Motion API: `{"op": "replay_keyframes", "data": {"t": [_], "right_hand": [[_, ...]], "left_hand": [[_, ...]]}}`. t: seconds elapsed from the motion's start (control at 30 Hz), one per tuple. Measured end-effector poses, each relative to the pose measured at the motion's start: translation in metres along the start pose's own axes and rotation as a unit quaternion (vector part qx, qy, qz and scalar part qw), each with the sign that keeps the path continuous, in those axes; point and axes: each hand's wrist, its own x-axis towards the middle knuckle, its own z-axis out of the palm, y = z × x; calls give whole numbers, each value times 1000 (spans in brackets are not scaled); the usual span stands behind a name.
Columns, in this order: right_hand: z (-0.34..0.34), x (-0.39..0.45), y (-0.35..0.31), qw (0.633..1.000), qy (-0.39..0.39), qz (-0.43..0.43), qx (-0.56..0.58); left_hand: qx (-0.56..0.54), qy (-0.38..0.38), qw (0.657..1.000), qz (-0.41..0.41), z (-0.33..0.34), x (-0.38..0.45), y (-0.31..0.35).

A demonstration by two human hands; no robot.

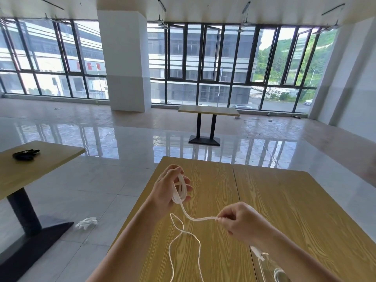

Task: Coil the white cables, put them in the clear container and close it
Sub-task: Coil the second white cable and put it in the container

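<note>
My left hand is raised over the wooden table and holds a few loops of a white cable wound around its fingers. From the coil the cable runs down and right to my right hand, which pinches it between thumb and fingers. The loose rest of the cable lies in curves on the table toward the near edge. A clear container shows partly under my right forearm at the bottom, with something white in it; whether it has a lid on I cannot tell.
A second wooden table stands to the left with a black object on it. A third table stands farther back by the windows. A crumpled white piece lies on the glossy tiled floor.
</note>
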Motion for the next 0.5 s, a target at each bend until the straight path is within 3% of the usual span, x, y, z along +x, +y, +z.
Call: {"op": "replay_keyframes", "data": {"t": [0.13, 0.3, 0.5], "right_hand": [[-2, 5, -6, 991, 69, -7, 111], [-2, 8, -15, 956, 90, -13, 279], [-1, 8, -28, 893, 42, -37, 447]], "left_hand": [[11, -22, 1000, -11, 4, -4, -4], [30, -35, 999, -23, 9, -9, -10], [48, -53, 997, -36, 21, -13, -20]]}}
